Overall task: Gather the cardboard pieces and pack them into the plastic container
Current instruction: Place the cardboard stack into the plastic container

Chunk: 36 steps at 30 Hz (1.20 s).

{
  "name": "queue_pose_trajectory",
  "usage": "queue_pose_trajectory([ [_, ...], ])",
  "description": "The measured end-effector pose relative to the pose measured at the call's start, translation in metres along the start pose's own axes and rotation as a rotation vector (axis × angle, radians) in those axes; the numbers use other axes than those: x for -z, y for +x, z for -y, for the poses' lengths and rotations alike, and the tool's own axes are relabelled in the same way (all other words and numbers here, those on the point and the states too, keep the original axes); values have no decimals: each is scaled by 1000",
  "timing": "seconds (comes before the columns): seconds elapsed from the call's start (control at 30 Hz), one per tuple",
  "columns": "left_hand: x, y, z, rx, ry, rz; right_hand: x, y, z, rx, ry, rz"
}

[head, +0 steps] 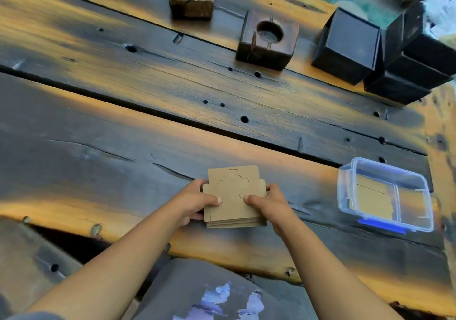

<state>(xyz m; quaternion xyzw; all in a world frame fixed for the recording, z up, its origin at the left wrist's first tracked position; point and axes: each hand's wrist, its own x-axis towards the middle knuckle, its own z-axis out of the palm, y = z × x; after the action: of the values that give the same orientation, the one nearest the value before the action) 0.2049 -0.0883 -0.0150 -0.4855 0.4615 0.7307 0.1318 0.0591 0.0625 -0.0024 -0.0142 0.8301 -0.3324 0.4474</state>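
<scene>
Both hands – left hand (197,200), right hand (267,202) – clasping cardboard stack (233,196), plastic container (385,193) open nearby

The dark plank wooden table (123,127) bears two holed wooden blocks (267,40) and black square boxes (348,45) along its far edge, a clear plastic container (419,218) near its right edge.

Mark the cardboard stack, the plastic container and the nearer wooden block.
cardboard stack (232,193), head view, top sheet
plastic container (343,188), head view, left wall
wooden block (261,53), head view, front face
</scene>
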Motion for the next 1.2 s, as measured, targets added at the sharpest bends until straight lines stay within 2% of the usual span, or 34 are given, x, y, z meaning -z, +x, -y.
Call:
queue_pose_trajectory([
  [0.23,-49,-17,-10,-139,177,-42,45,-28,-24,146,21,-13],
  [0.4,-113,-41,-12,-248,263,-89,101,-45,-49,228,67,13],
  [0.8,-310,-61,6,-283,447,-53,265,-67,-162,182,200,-46],
  [0.97,-357,-61,5,-307,476,-35,308,-69,-183,178,278,-37],
  [1.2,-380,-35,-14,-340,476,28,336,-44,-183,129,316,-38],
])
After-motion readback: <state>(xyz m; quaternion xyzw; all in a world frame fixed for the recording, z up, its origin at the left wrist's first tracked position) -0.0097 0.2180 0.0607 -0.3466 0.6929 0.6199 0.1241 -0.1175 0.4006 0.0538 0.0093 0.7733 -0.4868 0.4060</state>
